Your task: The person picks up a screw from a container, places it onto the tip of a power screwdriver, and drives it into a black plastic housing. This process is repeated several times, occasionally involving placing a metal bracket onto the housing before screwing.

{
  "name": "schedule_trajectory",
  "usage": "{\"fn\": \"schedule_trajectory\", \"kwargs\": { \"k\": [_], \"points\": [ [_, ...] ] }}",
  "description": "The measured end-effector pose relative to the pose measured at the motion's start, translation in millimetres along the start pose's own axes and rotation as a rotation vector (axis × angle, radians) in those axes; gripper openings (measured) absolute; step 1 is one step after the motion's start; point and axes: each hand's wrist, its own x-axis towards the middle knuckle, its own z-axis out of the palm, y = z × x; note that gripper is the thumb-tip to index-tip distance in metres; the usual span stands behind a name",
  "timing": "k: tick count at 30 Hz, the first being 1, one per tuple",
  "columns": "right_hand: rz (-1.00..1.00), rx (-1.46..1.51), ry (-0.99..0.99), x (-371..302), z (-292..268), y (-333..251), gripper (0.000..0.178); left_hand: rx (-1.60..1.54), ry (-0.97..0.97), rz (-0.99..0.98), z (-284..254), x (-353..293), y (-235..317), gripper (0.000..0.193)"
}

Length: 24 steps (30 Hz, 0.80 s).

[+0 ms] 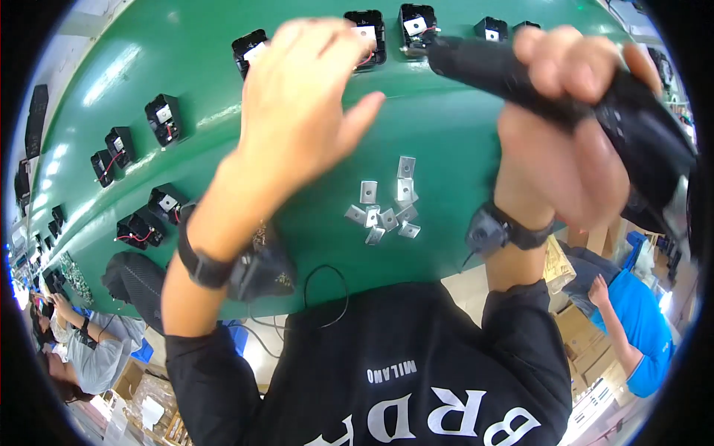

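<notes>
My left hand [294, 104] is over the far part of the green bench, thumb spread away from the fingers. Its fingertips reach a black plastic housing [377, 46], covering part of it; whether they touch it I cannot tell. My right hand [569, 126] is wrapped round a black power screwdriver [476, 68], slightly blurred. The screwdriver's tip points left, beside another open housing [407, 16] with a pale metal plate and red wires inside. A third housing [239, 50] is partly hidden behind my left hand. Loose silvery plates [387, 217], each with a hole, lie between my forearms.
More black housings [162, 119] with wires stand along the left of the green bench [446, 141]. A dark mesh item [134, 279] and a black cable [346, 286] lie near my left arm. One co-worker [643, 320] is at right, others [104, 357] at lower left.
</notes>
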Motion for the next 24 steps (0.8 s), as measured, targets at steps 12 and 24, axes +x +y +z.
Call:
{"fn": "schedule_trajectory", "kwargs": {
  "k": [12, 24],
  "points": [
    [0.235, -0.086, 0.336, 16.6, 43.8, 17.3, 0.065, -0.069, -0.218, -0.111, 14.2, 46.1, -16.2, 0.038],
    [0.319, -0.109, 0.404, 24.2, 53.4, 17.0, 0.071, -0.069, -0.285, -0.155, 4.9, 52.3, -8.9, 0.032]
  ]
}}
